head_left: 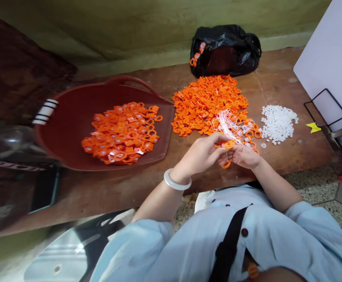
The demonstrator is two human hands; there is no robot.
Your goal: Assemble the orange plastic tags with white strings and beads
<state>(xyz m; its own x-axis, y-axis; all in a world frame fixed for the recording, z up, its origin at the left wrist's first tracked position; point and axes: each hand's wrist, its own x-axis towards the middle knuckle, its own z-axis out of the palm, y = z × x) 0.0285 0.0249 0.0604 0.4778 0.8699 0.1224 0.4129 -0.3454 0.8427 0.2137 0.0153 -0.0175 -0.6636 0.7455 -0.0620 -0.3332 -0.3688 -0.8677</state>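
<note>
My left hand (204, 154), with a white bangle (177, 180) at its wrist, pinches a small orange plastic piece (228, 144). Close beside it, my right hand (244, 156) is curled with its fingertips at the same piece; what they grip is hidden. An orange ring (226, 164) hangs just below the fingers. Behind the hands lies a bundle of white strings (226, 121), next to several orange rings with white discs (249, 131). A large heap of orange plastic pieces (208, 102) spreads beyond them.
A dark red basket (68, 113) at left holds finished-looking orange pieces (124, 135) with white centres. White plastic beads (278, 123) lie at right. A black plastic bag (235, 47) stands against the wall. A phone (45, 188) lies near the table's front edge (100, 196). A white panel (332, 51) rises at right.
</note>
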